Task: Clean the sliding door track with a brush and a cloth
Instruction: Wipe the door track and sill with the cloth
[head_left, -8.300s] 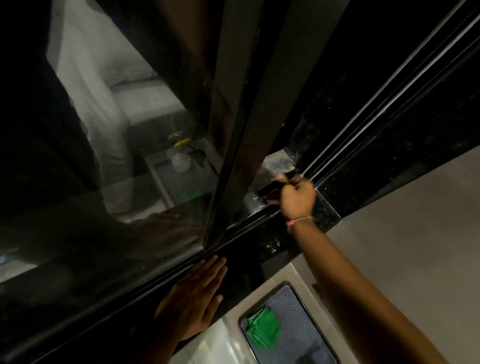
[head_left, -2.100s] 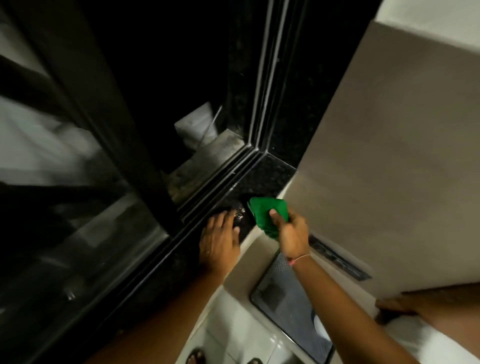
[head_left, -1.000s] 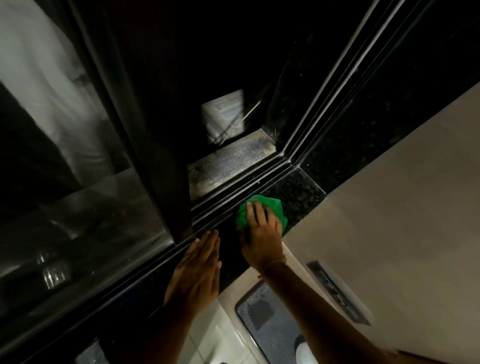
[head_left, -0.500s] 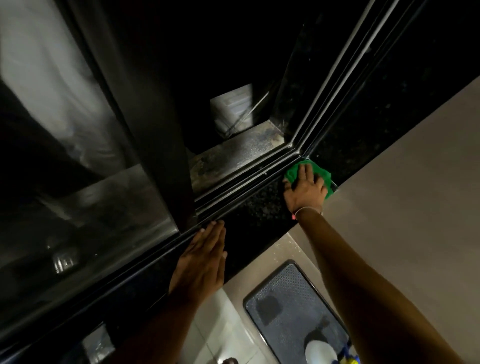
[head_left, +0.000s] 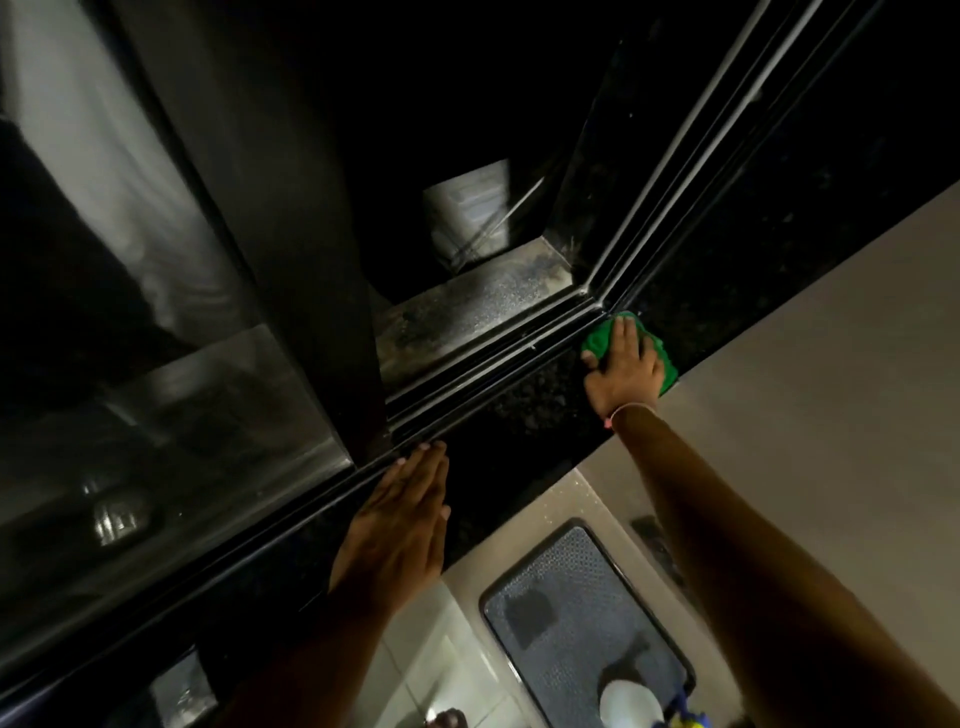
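The sliding door track runs diagonally from lower left to upper right as dark parallel rails. A green cloth lies on the black speckled sill at the track's right corner. My right hand presses flat on the cloth, fingers spread over it. Flat on the sill beside the track rests my left hand, with its fingers together and nothing in it. No brush is visible.
The dark door frame and glass pane stand at the left. A beige wall rises on the right. A grey mat lies on the floor below, with a white round object on it.
My right hand has slid the green cloth along the sill to the right, into the corner by the wall. My left hand has stayed flat on the sill.
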